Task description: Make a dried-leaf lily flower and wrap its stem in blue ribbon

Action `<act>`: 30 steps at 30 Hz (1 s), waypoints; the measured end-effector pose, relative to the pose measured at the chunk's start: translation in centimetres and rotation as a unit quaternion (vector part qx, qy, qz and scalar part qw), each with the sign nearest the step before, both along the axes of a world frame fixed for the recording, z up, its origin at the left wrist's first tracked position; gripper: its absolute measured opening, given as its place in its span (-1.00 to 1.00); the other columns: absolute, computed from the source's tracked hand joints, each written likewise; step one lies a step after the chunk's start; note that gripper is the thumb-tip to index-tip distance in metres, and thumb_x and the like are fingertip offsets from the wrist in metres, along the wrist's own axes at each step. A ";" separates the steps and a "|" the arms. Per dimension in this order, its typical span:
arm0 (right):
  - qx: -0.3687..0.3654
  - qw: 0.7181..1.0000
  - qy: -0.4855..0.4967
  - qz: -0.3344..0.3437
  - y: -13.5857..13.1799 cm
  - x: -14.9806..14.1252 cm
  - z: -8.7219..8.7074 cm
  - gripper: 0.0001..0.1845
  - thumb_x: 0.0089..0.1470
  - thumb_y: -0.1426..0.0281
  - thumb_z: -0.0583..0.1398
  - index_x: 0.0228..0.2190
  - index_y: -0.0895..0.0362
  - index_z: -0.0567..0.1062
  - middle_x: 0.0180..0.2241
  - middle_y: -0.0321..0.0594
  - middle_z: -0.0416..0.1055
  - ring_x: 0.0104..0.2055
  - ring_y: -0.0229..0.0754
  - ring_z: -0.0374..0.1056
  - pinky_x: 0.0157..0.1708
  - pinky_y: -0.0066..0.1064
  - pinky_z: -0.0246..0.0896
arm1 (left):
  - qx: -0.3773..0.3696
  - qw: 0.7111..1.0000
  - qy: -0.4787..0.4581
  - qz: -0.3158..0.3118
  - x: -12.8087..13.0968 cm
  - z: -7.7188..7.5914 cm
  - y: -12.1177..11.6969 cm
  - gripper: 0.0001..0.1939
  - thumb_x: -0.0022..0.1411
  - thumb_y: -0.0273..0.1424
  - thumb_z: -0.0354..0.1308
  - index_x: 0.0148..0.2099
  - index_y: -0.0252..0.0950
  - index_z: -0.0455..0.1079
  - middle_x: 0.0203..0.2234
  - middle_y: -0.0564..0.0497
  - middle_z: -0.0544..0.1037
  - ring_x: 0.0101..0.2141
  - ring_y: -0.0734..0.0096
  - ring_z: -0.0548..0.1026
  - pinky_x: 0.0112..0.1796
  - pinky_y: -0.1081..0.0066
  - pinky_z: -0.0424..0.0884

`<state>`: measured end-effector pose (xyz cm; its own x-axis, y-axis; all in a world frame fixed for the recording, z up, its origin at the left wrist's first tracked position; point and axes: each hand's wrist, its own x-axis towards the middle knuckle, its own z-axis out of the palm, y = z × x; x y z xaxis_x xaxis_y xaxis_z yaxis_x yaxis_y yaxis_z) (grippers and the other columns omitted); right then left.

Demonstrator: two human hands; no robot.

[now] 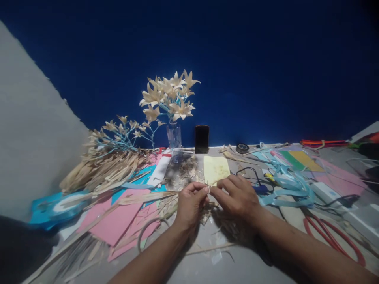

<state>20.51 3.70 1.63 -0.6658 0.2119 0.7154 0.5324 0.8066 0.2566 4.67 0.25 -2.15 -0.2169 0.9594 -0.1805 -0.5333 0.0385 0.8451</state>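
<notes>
Forearms [154, 252] sit closest, left hand [190, 206] and right hand [239, 194] together. Left pinches pale bit [209, 187]; right's grip, can't tell.

Cannot make out the tiny piece [209, 188] between left hand [191, 203] and right hand [237, 194]: too small. Lose left forearm [154, 250] and right forearm [304, 244] at bottom edge. Find yellow paper [216, 165] partly hidden behind the right hand. Cannot identify dark, blurred shape [22, 250] cut off at left edge.
</notes>
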 end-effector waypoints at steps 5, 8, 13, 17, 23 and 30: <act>-0.001 0.999 -0.030 -0.016 -0.2 -0.2 0.1 -0.74 0.33 0.44 0.12 -0.36 0.09 0.56 -0.46 -0.17 0.44 -0.36 -0.10 0.15 -0.34 -0.24 -0.11 | -0.002 1.000 0.018 0.021 0.1 0.1 0.0 -0.65 -0.20 -0.30 0.53 -0.42 -0.35 0.48 -0.69 0.12 0.44 -0.65 0.59 0.37 -0.58 0.59 0.23; -0.035 0.998 -0.042 -0.031 -0.2 -0.2 0.2 -0.71 0.33 0.45 0.11 -0.41 0.08 0.54 -0.45 -0.17 0.45 -0.36 -0.12 0.18 -0.33 -0.25 -0.07 | 0.004 1.000 0.015 0.015 0.0 0.3 -0.1 -0.66 -0.16 -0.29 0.51 -0.41 -0.35 0.48 -0.65 0.08 0.49 -0.64 0.59 0.38 -0.59 0.60 0.23; -0.322 0.926 0.199 -0.007 0.9 -0.2 0.1 -0.77 0.24 0.36 0.15 -0.45 0.11 0.50 -0.45 -0.18 0.46 -0.36 -0.12 0.28 -0.33 -0.29 0.12 | -0.016 0.999 -0.029 -0.017 0.1 0.5 -0.3 -0.67 -0.14 -0.32 0.49 -0.38 -0.35 0.45 -0.51 -0.04 0.60 -0.62 0.59 0.39 -0.63 0.62 0.20; -0.570 0.740 0.357 0.022 1.4 -0.7 -0.6 -0.75 0.08 0.20 0.28 -0.46 0.13 0.51 -0.51 -0.29 0.42 -0.46 -0.19 0.26 -0.42 -0.37 0.17 | -0.048 0.993 -0.083 -0.062 0.3 0.3 -0.4 -0.69 -0.16 -0.37 0.49 -0.40 -0.35 0.44 -0.55 0.02 0.56 -0.64 0.63 0.34 -0.65 0.63 0.17; -0.593 0.702 0.394 0.029 1.0 -1.9 -2.2 -0.70 0.01 0.15 0.31 -0.48 0.13 0.51 -0.51 -0.30 0.42 -0.44 -0.20 0.28 -0.39 -0.38 0.19 | -0.056 0.990 -0.090 -0.092 0.3 0.0 -0.4 -0.68 -0.16 -0.36 0.50 -0.40 -0.40 0.47 -0.55 0.01 0.55 -0.67 0.67 0.31 -0.67 0.63 0.18; -0.562 0.731 0.386 0.028 0.9 -2.0 -2.9 -0.76 0.07 0.21 0.29 -0.47 0.12 0.51 -0.49 -0.28 0.46 -0.44 -0.19 0.32 -0.40 -0.39 0.23 | -0.048 0.990 -0.087 -0.101 0.4 -0.1 -0.3 -0.70 -0.15 -0.40 0.52 -0.39 -0.43 0.51 -0.54 -0.01 0.55 -0.66 0.69 0.32 -0.64 0.64 0.20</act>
